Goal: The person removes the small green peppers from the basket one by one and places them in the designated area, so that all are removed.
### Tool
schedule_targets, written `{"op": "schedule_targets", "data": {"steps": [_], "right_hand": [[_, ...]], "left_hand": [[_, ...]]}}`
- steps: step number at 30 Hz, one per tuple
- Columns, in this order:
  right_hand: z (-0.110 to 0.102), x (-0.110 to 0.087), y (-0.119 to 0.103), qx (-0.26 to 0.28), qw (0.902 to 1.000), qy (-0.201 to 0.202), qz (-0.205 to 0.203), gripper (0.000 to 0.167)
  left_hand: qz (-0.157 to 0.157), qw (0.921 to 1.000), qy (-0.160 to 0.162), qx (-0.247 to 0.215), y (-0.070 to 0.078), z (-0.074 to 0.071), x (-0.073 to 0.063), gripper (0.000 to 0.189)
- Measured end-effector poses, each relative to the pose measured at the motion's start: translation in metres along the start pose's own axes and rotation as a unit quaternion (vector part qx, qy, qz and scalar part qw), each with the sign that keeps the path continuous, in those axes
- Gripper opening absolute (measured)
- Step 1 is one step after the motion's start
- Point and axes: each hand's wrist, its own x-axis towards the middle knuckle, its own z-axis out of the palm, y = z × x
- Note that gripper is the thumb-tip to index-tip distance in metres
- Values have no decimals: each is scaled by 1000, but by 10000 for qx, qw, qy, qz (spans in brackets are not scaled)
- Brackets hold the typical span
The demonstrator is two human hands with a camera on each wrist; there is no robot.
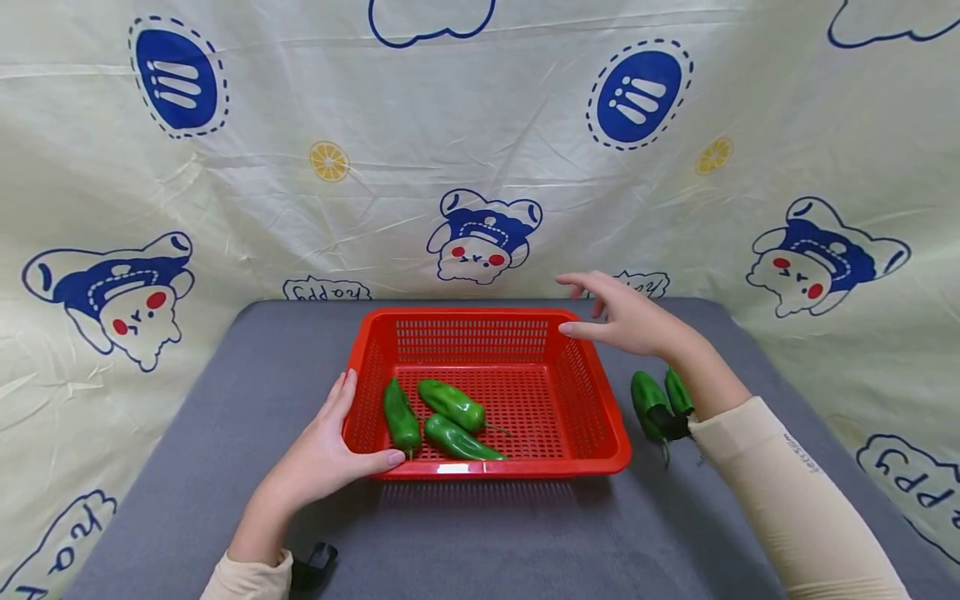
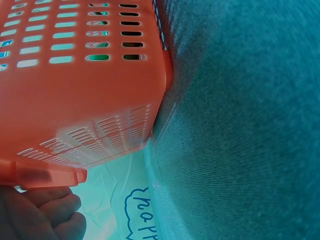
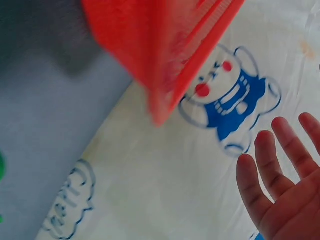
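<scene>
A red perforated plastic basket [image 1: 480, 468] stands on the grey table. Three green peppers lie toward its left side: an upright-lying pepper [image 1: 402, 419], a pepper with a long stem [image 1: 452, 405] and a third pepper [image 1: 461, 440] near the front wall. My left hand [image 1: 322, 446] holds the basket's left front corner, thumb on the front rim and fingers along the left side; the left wrist view shows curled fingers [image 2: 62, 212] at the rim. Over the back right corner, my right hand [image 1: 618, 315] hovers with fingers spread, holding nothing; its fingers [image 3: 267, 160] look apart from the basket.
Right of the basket, a green pepper [image 1: 647, 396] and another pepper [image 1: 677, 390] lie on the grey table [image 1: 495, 542], partly hidden by the right wrist's black camera mount. A printed cloth [image 1: 480, 125] hangs behind and around the table.
</scene>
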Motion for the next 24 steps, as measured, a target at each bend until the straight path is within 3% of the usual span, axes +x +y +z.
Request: {"op": "schedule_targets", "data": {"steps": [11,16,24], "right_hand": [[21,33,-49,118,9963,-464,-718,73],[37,45,-64,138,9898,-906,-1091,71],[62,53,-80,25,9787,-1559,-1335,70]], "left_hand": [[-107,9999,-86,-52,-1,-2,-1,125],[-159,9998,-93,-70,-1,-3,-2,125],[-107,9999,-73,-76,-1,-1,0,124]]}}
